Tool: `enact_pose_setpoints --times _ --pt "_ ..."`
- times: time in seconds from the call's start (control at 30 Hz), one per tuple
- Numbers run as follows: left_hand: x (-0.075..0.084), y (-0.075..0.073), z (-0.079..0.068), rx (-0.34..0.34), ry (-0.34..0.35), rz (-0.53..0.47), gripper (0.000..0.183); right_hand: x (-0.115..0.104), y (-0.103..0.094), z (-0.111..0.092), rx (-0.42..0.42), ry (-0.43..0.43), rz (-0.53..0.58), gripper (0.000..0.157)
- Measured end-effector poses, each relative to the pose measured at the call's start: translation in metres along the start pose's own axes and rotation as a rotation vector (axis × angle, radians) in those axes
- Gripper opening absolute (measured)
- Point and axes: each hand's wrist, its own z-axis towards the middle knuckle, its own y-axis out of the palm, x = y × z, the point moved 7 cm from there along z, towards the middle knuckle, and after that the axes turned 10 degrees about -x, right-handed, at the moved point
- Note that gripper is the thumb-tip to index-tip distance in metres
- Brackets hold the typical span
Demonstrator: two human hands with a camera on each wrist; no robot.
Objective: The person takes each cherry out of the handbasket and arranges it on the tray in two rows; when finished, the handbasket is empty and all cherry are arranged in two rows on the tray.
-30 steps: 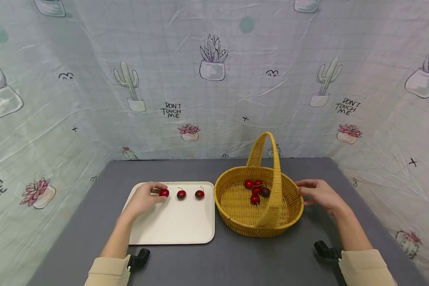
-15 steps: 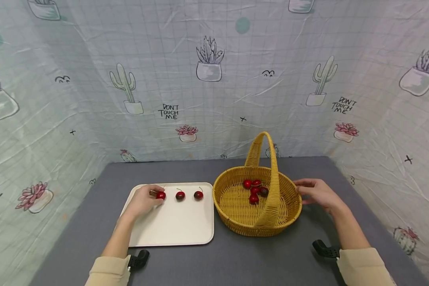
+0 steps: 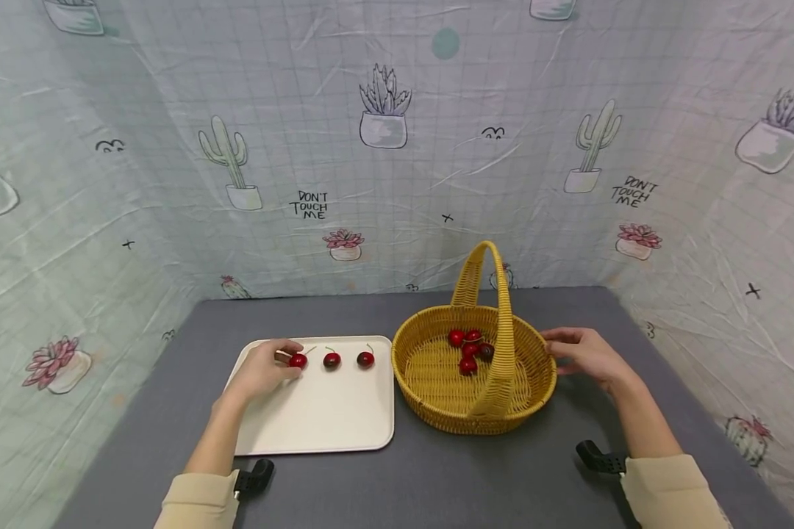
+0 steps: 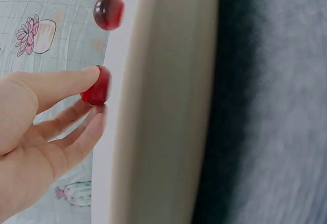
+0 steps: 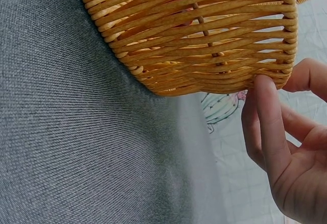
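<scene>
Eight glossy, round, red to dark-red cherries [image 3: 331, 361] are showing: three at one flat, cream-white rectangular tray [image 3: 324, 411], and five lying inside one yellow, oval, woven basket [image 3: 437, 378].

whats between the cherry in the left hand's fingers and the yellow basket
The middle cherry and, nearer the yellow basket, the end cherry lie there on the white tray, as the head view shows.

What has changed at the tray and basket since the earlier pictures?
The cherry in the left hand has turned: its stem now slants right. It also shifted slightly nearer. The right hand still touches the basket; the other cherries stayed.
</scene>
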Motion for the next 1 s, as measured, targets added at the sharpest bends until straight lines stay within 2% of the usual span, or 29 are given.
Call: enact_pose_setpoints --times 0.17,0.37,0.47,0.6,0.73,0.87,0.93,1.0 --pt "-0.004 0.000 0.003 0.015 -0.015 0.013 0.032 0.002 0.000 0.001 -0.003 -0.005 0.004 0.054" --pt "-0.009 -0.002 0.005 0.025 -0.047 0.034 0.037 0.002 0.001 0.002 -0.006 -0.018 0.012 0.054" --pt "-0.006 -0.004 0.005 0.018 -0.025 0.056 0.042 0.001 0.001 0.002 -0.004 -0.018 0.014 0.053" --pt "0.002 -0.007 0.003 0.026 0.028 0.133 0.044 0.000 0.000 0.002 0.002 -0.011 0.011 0.053" --pt "0.024 -0.006 -0.002 0.079 0.115 0.176 0.036 0.000 0.000 0.002 -0.003 -0.009 0.012 0.053" --pt "0.060 0.004 -0.004 0.141 0.232 0.121 0.026 -0.001 0.001 0.002 -0.008 -0.006 0.012 0.054" --pt "0.079 0.013 -0.002 0.143 0.289 0.083 0.022 -0.001 0.001 0.002 -0.007 -0.004 0.014 0.054" --pt "0.098 0.026 0.000 0.114 0.347 0.054 0.020 -0.001 0.002 0.002 -0.008 -0.007 0.016 0.054"
